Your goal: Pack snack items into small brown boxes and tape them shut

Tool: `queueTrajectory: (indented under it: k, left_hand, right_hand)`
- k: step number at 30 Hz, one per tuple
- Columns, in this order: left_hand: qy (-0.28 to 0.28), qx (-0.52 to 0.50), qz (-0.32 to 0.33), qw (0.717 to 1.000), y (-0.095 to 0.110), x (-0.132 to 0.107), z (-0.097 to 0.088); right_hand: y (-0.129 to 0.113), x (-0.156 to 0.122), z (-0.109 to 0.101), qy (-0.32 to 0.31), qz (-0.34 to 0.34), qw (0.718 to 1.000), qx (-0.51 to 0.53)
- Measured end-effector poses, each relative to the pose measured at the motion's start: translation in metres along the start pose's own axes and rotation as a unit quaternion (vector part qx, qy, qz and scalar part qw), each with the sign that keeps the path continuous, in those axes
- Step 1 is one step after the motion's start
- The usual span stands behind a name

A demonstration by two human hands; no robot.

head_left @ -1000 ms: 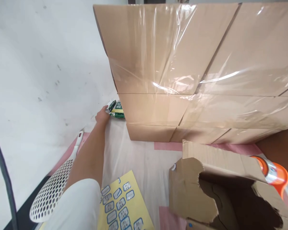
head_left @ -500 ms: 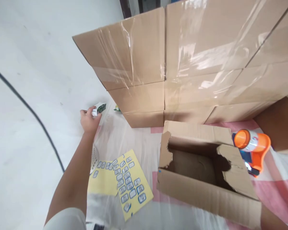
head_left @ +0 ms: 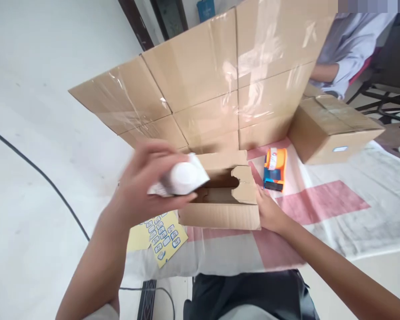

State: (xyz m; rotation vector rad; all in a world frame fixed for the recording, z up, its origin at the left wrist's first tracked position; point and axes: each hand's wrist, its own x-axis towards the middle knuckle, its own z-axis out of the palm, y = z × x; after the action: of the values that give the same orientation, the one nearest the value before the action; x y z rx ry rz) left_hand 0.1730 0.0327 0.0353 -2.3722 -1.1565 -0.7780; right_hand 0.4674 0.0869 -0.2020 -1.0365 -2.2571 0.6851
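Observation:
My left hand (head_left: 150, 182), smeared by motion, is closed around a small white carton with a round white cap (head_left: 183, 178). It holds the carton tilted above the left part of an open cardboard box (head_left: 220, 217), hiding that end. Torn flap edges show at the box's right end. There my right hand (head_left: 270, 209) grips the box's side, its fingertips partly hidden. Below my left hand lie yellow sheets (head_left: 168, 240) bearing rows of small blue-edged labels.
An orange and blue tape dispenser (head_left: 275, 169) rests right of the open box. Behind stands a tall taped cardboard panel (head_left: 206, 66). A closed carton (head_left: 336, 124) sits at the right, and another person's sleeve (head_left: 350, 53) shows beyond it.
My left hand has come from the table's far left to above the box, carrying the white carton. The view has shifted, bringing my right hand and another person into sight.

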Motion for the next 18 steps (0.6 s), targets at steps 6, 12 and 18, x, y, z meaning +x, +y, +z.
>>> queueTrajectory:
  k: [6, 12, 18]
  left_hand:
    - [-0.415, -0.121, -0.02, 0.901, 0.032, 0.03, 0.06]
    - [-0.483, -0.085, -0.016, 0.872, 0.023, 0.019, 0.118]
    - [-0.288, -0.071, -0.07, 0.952, 0.005, 0.005, 0.087]
  right_hand:
    - [0.012, -0.003, 0.009, 0.014, -0.012, 1.0, 0.014]
    - [0.008, -0.004, 0.01, 0.011, 0.007, 1.0, -0.001]
    - [0.006, -0.005, 0.009, 0.007, 0.006, 1.0, 0.012]
